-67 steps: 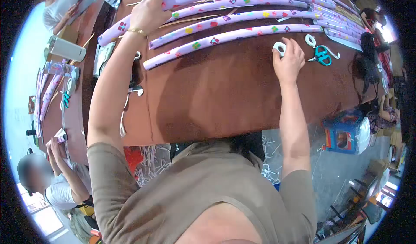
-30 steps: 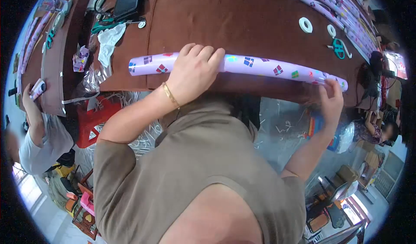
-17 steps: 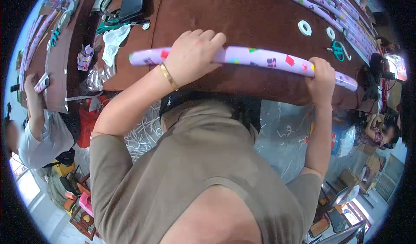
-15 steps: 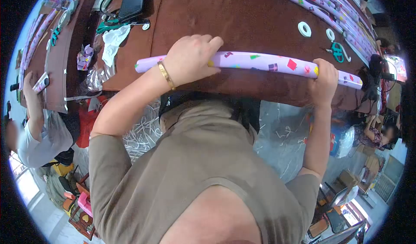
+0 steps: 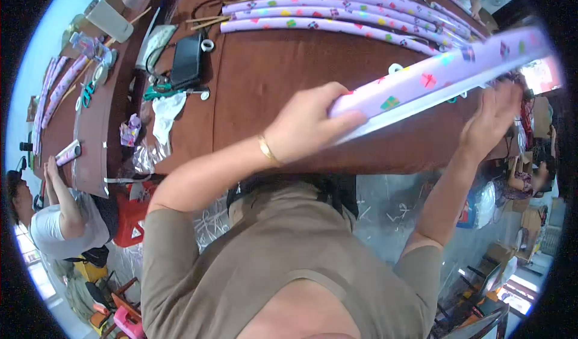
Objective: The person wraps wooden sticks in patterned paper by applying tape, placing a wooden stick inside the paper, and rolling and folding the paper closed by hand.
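A long tube wrapped in lilac paper with coloured gift prints (image 5: 433,77) is lifted off the brown table (image 5: 271,68) and tilted, its right end higher. My left hand (image 5: 310,125), with a gold bracelet on the wrist, grips the tube's lower left end. My right hand (image 5: 490,119) is raised under the tube's right part and touches it with spread fingers. The tube is blurred by motion.
Several more wrapped tubes (image 5: 337,14) lie across the far side of the table. A black phone (image 5: 186,59), green scissors (image 5: 159,89) and crumpled white paper (image 5: 165,113) sit at the left. Another person (image 5: 60,212) works at the neighbouring table on the left.
The tube lay flat along the table's near edge under both hands. Now it is raised and swung up to the right, and my view has tipped toward the far side of the table.
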`<state>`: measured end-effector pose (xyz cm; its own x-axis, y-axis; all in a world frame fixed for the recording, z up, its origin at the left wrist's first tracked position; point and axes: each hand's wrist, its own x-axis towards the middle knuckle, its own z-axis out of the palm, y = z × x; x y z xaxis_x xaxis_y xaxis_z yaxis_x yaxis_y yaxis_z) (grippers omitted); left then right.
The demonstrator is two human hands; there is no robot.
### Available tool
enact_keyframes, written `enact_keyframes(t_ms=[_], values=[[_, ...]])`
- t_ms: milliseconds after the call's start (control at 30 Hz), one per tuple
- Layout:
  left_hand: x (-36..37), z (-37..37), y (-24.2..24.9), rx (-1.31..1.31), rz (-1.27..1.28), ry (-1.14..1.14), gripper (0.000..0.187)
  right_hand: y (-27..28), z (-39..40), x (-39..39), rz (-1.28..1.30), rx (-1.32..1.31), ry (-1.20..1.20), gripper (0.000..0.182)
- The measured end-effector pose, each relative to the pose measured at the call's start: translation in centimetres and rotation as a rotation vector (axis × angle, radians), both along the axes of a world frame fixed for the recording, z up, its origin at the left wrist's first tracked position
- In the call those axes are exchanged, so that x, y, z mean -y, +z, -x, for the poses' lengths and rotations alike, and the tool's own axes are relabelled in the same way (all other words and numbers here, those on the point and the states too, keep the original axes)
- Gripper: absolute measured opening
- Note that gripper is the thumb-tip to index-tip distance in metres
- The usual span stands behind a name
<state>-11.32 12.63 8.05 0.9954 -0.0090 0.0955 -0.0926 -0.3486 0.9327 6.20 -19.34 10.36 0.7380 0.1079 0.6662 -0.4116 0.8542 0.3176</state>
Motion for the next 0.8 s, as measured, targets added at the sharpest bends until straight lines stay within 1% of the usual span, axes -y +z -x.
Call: enact_keyframes(t_ms=[33,67,133,200,233,267,333,367,400,467,500,567,600,667,700,733,800], values=[[1.3,-0.1,-0.1,0.053,0.033,0.047,0.046,0.7,1.8,-3.3,0.639,-0.102,-0.413,0.053],[2.5,-0.3,-0.1,0.050,0.070,0.069,0.046,1.2,3.5,-6.2,1.268,-0.211,-0.834,0.054],[4.9,-0.5,-0.6,0.048,0.150,0.077,0.046,0.2,5.2,-9.9,1.636,-0.005,-0.955,0.053],[6.7,-0.4,-1.6,0.111,0.089,0.037,0.046,2.3,7.9,-12.6,1.776,0.045,-0.835,0.047],[7.0,-0.2,-1.8,0.110,0.044,-0.034,0.042,1.6,6.7,-11.9,1.831,0.080,-0.719,0.043],[6.8,0.1,-1.2,0.100,-0.055,-0.137,0.048,1.6,6.4,-11.8,1.815,0.090,-0.726,0.043],[5.9,1.0,-1.3,0.230,-0.222,-0.143,0.052,1.6,6.4,-11.4,1.952,0.271,-0.672,0.042],[4.8,1.1,-1.0,0.300,-0.334,-0.121,0.049,0.6,6.0,-10.8,1.937,0.346,-0.581,0.046],[3.7,1.3,-1.2,0.465,-0.413,-0.046,0.044,0.3,5.9,-10.2,2.025,0.425,-0.500,0.054],[1.2,0.9,-1.4,0.767,-0.664,0.101,0.045,-1.0,5.6,-8.6,2.174,0.585,-0.374,0.065],[-0.1,0.8,-2.0,0.818,-0.779,0.141,0.045,-1.1,5.5,-8.1,2.174,0.585,-0.358,0.065],[-2.4,1.2,-2.9,0.813,-0.935,0.167,0.038,-0.3,5.8,-7.3,2.297,0.974,-0.245,0.071],[-3.1,1.7,-3.4,0.804,-1.003,0.172,0.036,-0.4,5.8,-6.7,2.305,0.969,-0.213,0.071],[-3.9,3.2,-4.5,0.753,-1.075,0.102,0.035,-0.9,5.7,-6.0,2.285,1.083,0.002,0.070],[-4.0,3.7,-5.4,0.766,-1.088,0.112,0.036,-0.8,5.6,-6.0,2.324,1.134,0.096,0.068],[-4.2,4.1,-6.1,0.750,-1.078,0.101,0.036,-1.5,5.4,-5.7,2.327,1.121,0.120,0.068],[-4.3,4.6,-7.3,0.662,-1.030,0.130,0.042,-3.7,4.6,-4.9,2.293,1.337,0.258,0.066]])
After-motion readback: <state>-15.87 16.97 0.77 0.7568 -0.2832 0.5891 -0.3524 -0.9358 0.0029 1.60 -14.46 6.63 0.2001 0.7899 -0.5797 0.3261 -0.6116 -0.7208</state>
